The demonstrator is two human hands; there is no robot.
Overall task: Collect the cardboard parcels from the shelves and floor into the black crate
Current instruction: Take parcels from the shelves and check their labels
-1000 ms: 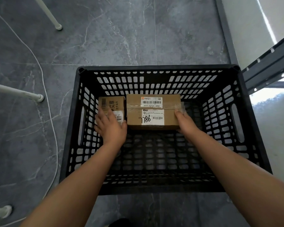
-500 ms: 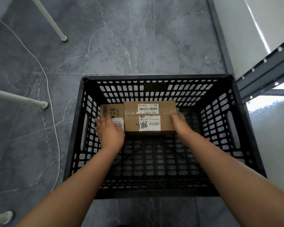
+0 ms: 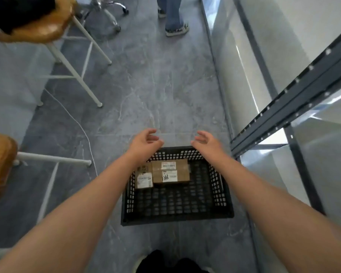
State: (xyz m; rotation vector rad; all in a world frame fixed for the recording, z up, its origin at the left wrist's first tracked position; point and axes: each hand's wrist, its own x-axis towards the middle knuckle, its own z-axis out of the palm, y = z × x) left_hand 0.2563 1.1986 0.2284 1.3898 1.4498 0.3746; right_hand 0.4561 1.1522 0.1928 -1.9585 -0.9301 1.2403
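The black crate [image 3: 177, 215] stands on the grey floor below me. Two cardboard parcels lie side by side against its far wall: a small one [image 3: 143, 177] on the left and a wider one [image 3: 171, 171] with white labels on the right. My left hand [image 3: 146, 141] hovers above the crate's far left corner, fingers loosely curled and apart, holding nothing. My right hand [image 3: 206, 142] hovers above the far right part of the rim, fingers spread, also empty. Both hands are well above the parcels.
A dark metal shelf frame [image 3: 295, 107] stands at the right, next to the crate. Wooden stools with white legs [image 3: 39, 30] stand at the left, with a white cable [image 3: 81, 127] on the floor. Another person's legs [image 3: 174, 18] stand ahead.
Both hands have let go of the parcels and risen out of the crate. My head has lifted, so the crate looks smaller and lower in view.
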